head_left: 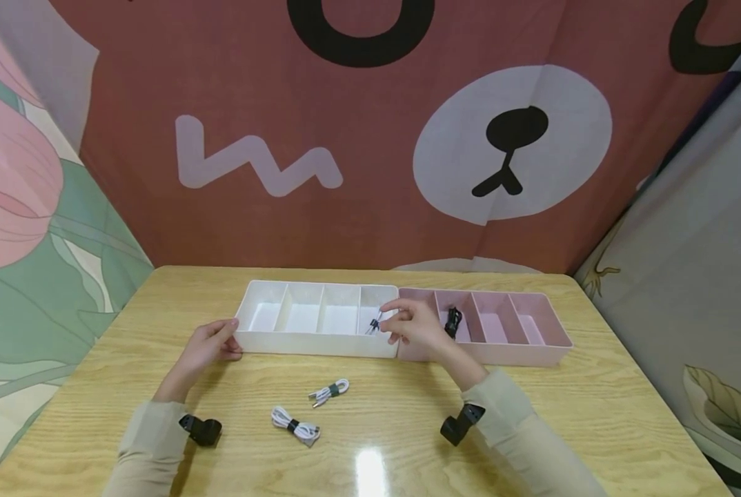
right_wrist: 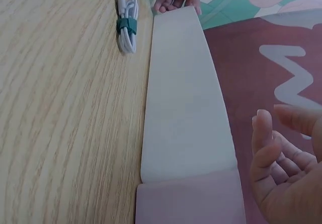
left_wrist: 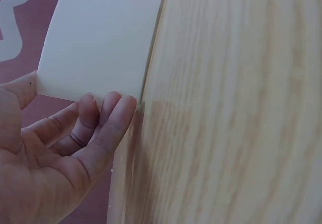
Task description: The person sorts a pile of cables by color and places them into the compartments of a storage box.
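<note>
Right hand (head_left: 411, 323), fingers parted, beside a tied cable (head_left: 374, 324) in the white divided organizer (head_left: 314, 344), left hand (head_left: 212, 343) clamped on its left end, presumably for steadiness.

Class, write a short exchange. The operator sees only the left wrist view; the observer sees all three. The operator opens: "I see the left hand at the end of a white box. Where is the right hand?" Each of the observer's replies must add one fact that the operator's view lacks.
Observer: In the head view, the right hand has its fingertips at the white box's rightmost compartment.
Operator: Does anything stand against that end of the box?
Observer: Yes, a pink box.
Operator: Is anything loose on the table?
Observer: A white cable with a green tie and a white cable with a black tie lie in front of the white box.
</note>
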`<state>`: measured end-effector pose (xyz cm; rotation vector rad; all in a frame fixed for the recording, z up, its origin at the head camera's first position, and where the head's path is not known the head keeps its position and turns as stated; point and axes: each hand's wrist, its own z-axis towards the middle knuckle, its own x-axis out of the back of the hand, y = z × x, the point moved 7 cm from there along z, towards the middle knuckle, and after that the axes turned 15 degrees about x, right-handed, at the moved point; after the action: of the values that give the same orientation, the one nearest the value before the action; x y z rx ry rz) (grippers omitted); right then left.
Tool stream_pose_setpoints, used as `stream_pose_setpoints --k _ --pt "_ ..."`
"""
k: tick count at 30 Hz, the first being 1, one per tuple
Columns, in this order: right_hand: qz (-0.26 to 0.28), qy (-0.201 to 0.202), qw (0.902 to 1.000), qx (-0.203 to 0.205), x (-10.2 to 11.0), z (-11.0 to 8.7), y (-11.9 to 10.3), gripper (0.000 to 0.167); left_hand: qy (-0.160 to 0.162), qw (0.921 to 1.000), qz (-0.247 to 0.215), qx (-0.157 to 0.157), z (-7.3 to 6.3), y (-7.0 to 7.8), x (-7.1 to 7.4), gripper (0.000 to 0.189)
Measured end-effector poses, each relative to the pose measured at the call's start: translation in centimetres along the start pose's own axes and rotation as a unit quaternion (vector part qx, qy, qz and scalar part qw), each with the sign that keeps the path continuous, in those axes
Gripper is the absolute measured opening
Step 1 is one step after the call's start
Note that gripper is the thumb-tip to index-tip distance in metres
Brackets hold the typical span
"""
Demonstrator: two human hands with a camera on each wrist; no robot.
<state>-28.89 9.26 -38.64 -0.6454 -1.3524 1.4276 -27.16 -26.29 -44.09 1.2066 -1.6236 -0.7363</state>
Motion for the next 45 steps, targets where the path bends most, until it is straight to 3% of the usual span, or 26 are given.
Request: stream_pose_setpoints --k 10,20,45 --pt "0.007 -0.046 0.9987 -0.020 -1.6 -1.0 0.1 0.031 0.004 1.0000 -0.001 -0.002 0.1 -0.1 0.0 0.058" --pt "0.013 -0.075 0.9968 0.024 -2.7 -1.7 -0.8 0.032 0.001 1.0000 0.002 -0.001 0.0 -0.1 -0.2 0.057" --pt "-0.003 -0.104 0.9934 0.048 -4.2 -2.8 -0.5 0.032 0.008 0.9997 -0.019 -0.010 -0.1 -0.4 -0.3 0.053"
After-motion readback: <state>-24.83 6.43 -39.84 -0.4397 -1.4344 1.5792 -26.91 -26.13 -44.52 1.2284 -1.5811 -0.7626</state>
